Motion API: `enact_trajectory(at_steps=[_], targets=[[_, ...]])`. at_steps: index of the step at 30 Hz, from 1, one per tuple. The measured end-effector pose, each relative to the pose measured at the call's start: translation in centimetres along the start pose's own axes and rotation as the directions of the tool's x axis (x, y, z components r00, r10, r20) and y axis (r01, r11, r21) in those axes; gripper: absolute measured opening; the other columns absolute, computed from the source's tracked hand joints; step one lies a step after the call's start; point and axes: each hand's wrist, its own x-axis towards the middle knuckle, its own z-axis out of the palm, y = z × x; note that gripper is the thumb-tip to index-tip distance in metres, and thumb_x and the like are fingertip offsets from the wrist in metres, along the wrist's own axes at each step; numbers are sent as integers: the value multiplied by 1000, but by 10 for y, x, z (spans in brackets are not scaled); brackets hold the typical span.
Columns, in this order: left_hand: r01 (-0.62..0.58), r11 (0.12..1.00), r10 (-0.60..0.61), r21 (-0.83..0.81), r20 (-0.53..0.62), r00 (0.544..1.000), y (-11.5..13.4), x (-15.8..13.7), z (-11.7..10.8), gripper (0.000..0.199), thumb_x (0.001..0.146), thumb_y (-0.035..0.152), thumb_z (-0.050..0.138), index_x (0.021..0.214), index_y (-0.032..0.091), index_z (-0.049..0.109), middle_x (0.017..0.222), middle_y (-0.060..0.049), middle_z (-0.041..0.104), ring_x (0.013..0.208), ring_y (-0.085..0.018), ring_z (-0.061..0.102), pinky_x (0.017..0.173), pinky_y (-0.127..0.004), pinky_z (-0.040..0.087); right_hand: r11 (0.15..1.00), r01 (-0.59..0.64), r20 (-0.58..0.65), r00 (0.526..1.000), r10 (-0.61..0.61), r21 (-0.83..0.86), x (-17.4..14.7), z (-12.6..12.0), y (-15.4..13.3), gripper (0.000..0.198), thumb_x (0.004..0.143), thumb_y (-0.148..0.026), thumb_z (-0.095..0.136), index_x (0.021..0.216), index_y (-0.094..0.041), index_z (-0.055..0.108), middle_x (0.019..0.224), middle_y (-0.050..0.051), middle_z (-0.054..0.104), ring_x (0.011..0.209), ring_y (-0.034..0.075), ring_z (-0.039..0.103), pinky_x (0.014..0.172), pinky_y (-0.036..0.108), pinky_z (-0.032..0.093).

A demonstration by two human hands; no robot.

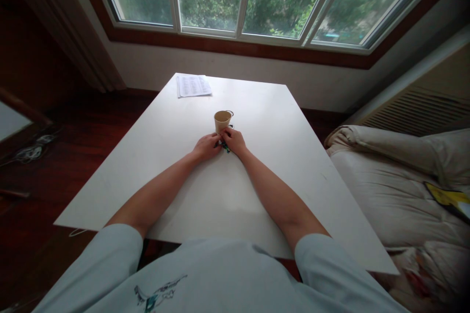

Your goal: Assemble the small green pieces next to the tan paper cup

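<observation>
A beige cup (pixel 222 122) stands upright on the white table, its mouth facing up. A thin dark loop (pixel 230 113) shows at its right rim, and a smaller dark bit sits lower on that side; I cannot tell whether these are a handle or a cord. Just in front of the cup, my left hand (pixel 207 146) and my right hand (pixel 234 140) meet with fingers closed together. Between them is a small dark and green thing (pixel 225 147), partly covered by the fingers and too small to name. Whether either hand touches the cup is unclear.
Printed sheets of paper (pixel 194 86) lie at the table's far left corner. The white table (pixel 286 122) narrows toward the window wall. To the right stands a cushioned beige sofa (pixel 378 190) with a yellow and black item (pixel 446 198). Cables (pixel 31 151) lie at the left.
</observation>
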Motion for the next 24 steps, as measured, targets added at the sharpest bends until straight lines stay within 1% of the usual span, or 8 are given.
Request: enact_trajectory(at_steps=[10,16,24], targets=[[20,1000,-21,13,17,1000,1,1,0,22,100,28,64,117,24,79,116,-8,79,102,-25,76,88,-35,57,1000,-19,4,1000,19,-7,-1,-2,-5,22,104,-27,62,97,-23,82,99,5,85,95,22,75,88,30,53],[36,999,-36,6,15,999,3,0,-2,22,99,26,66,116,25,80,116,-8,79,101,-25,76,88,-35,58,1000,-16,3,1000,16,-6,0,-1,-3,22,104,-27,62,98,-23,82,99,5,85,93,21,75,86,30,52],[36,999,-36,1,25,999,8,-1,-7,22,98,25,66,115,24,80,115,-8,79,99,-25,76,86,-35,57,1000,-7,0,1000,7,2,0,0,-2,22,104,-26,62,100,-23,83,101,5,86,95,22,76,88,30,53]])
